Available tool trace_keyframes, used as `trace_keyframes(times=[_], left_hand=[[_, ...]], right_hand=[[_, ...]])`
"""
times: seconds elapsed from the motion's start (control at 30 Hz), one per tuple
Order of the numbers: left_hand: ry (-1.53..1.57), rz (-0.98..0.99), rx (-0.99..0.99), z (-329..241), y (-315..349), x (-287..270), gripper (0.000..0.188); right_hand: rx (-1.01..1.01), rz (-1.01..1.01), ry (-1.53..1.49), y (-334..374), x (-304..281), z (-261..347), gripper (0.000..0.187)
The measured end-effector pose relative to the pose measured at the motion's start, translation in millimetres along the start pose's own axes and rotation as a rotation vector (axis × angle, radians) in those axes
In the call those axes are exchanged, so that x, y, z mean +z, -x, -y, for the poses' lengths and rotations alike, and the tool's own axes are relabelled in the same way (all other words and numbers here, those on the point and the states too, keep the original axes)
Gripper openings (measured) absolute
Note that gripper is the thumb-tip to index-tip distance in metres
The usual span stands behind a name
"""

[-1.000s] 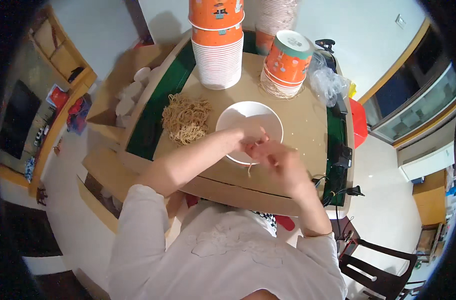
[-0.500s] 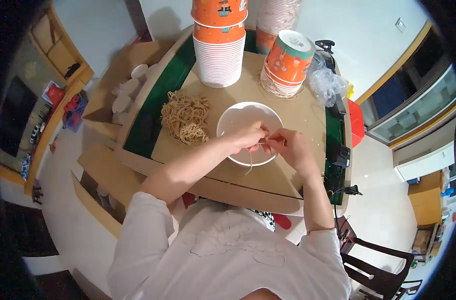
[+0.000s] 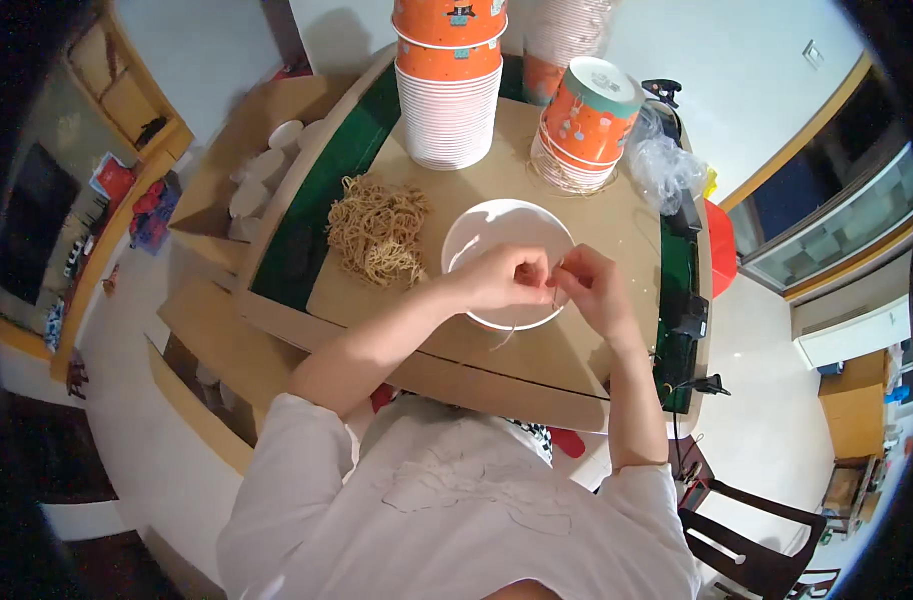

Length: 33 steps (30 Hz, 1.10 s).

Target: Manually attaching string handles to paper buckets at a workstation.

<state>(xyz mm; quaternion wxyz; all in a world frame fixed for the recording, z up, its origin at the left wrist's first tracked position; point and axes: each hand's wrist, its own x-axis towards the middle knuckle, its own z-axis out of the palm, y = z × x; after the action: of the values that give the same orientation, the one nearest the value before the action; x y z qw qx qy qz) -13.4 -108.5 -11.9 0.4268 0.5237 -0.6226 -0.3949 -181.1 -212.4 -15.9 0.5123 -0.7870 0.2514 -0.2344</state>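
Note:
Over a white paper tub [image 3: 498, 222], mouth up at the table's near side, my two hands meet. A thin tan string [image 3: 504, 338] hangs from them, its loose end dangling past the tub's near rim. My left hand [image 3: 508, 277] is closed in a pinch on the string. My right hand [image 3: 591, 285] pinches it too, fingertips close to the left ones. Their fingers hide the middle of the string. To the left of the tub lies a tangled heap of tan strings [image 3: 378, 230].
Beyond the tub rises a tall stack of orange and white paper tubs [image 3: 450, 115]. Right of it stands a shorter upside-down stack [image 3: 581, 128] with string around its base. Clear plastic bags [image 3: 664, 170] and black adapters [image 3: 690, 315] line the right edge. Cardboard boxes [image 3: 211, 205] sit left.
My hands have shifted slightly, the fingertips now drawn up at the tub's right side. The hanging string end has moved a little. The whole view has shifted slightly.

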Motion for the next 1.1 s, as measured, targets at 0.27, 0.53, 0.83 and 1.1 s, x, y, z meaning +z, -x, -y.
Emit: trace_keyframes(times=[0.27,0.53,0.83,1.1], left_hand=[[-0.272,-0.254,0.088,5,10,12,0.011],[-0.626,-0.187,0.239,-10,11,16,0.012],[-0.758,-0.153,0.313,-21,6,23,0.005],[0.119,-0.006,0.004,1,-2,16,0.008]], right_hand=[[-0.022,0.028,0.032,11,0,5,0.005],[-0.010,0.022,0.073,16,-7,3,0.008],[0.029,-0.075,-0.039,22,1,-8,0.010],[-0.107,-0.234,-0.097,38,18,-8,0.006]])
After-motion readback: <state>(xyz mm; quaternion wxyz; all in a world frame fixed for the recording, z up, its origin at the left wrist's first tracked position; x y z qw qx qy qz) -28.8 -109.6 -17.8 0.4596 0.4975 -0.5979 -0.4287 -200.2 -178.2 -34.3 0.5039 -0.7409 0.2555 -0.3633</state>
